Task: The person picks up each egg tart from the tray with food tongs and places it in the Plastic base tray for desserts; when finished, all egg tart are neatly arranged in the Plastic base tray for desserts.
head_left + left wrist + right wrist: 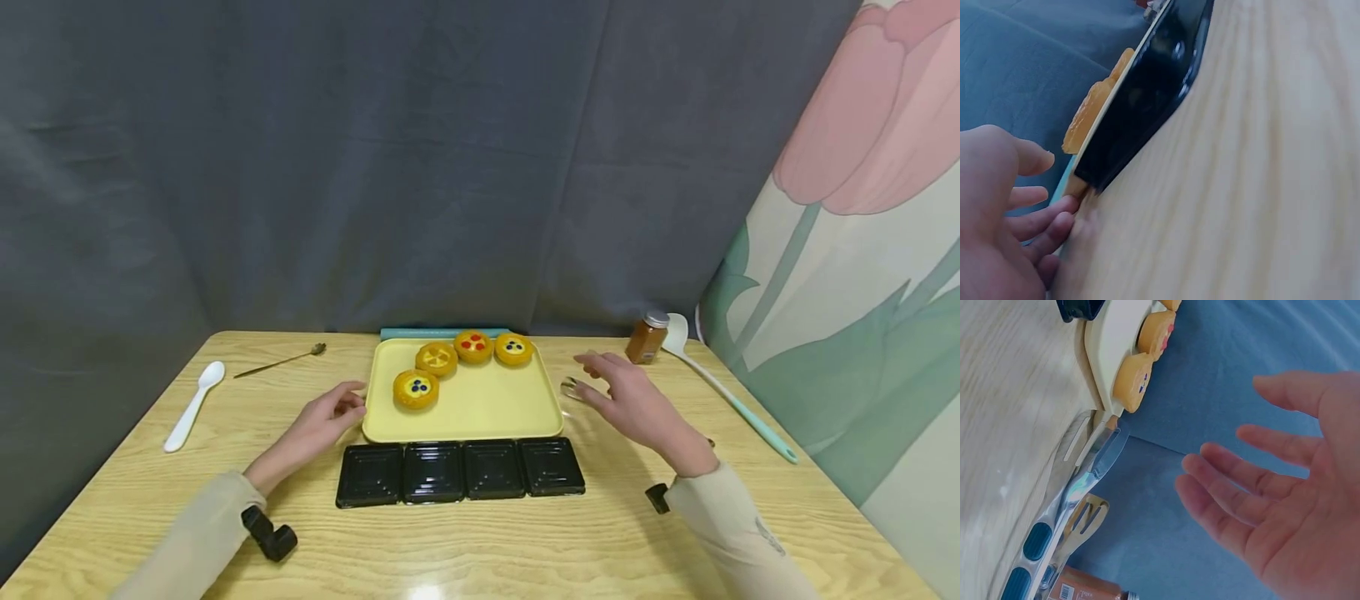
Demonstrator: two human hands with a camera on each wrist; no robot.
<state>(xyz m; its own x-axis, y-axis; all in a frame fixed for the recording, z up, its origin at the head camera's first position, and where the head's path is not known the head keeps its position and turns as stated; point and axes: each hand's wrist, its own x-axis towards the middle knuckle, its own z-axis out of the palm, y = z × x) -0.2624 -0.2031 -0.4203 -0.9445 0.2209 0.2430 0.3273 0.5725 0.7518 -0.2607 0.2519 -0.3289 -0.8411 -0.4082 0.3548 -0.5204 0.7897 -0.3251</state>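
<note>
A yellow tray point(487, 408) holds several small tarts, among them a blueberry-topped tart point(416, 389), a red-topped tart point(473, 346) and another blueberry-topped tart point(513, 349). My left hand point(326, 425) is at the tray's left edge with fingers loosely bent, holding nothing; whether the fingertips touch the rim I cannot tell. To the right of the tray, my right hand point(630, 404) hovers above the table with spread, relaxed fingers and an empty palm. Metal tongs with blue grips point(1037, 541) lie below it, mostly hidden in the head view.
Several joined black square trays point(433, 472) lie before the yellow tray. A white spoon point(197, 404) and thin gold-coloured spoon point(281, 362) are at left. A spice jar point(647, 337) and long-handled turner point(731, 396) are at right. A teal roll point(442, 332) lies behind.
</note>
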